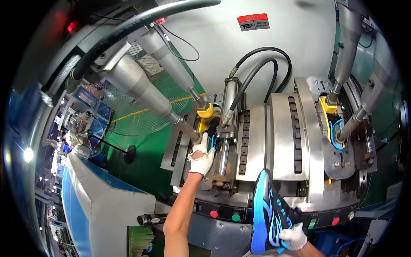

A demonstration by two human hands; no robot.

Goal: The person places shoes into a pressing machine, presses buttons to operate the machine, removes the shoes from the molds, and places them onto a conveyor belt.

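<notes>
My right hand point(294, 237), in a white glove, grips a black and blue sneaker point(266, 214) near its lower end. The sneaker is held upright on its side in front of the machine, toe up, with its blue sole facing left. My left hand point(201, 159), in a white glove worn through at the back, reaches into the left station. Its fingers are stretched out against a dark shoe with blue trim point(212, 127), mostly hidden by the hand and the metal parts. A yellow pad point(205, 111) under a press rod sits by that shoe.
At the right station, press rods point(347, 47) bear down on another shoe with blue trim point(336, 133). A hydraulic cylinder point(230, 100) with black hoses stands beside my left hand. Red point(214, 213) and green point(235, 217) buttons line the front panel. A large wire-cage fan point(147, 96) stands at left.
</notes>
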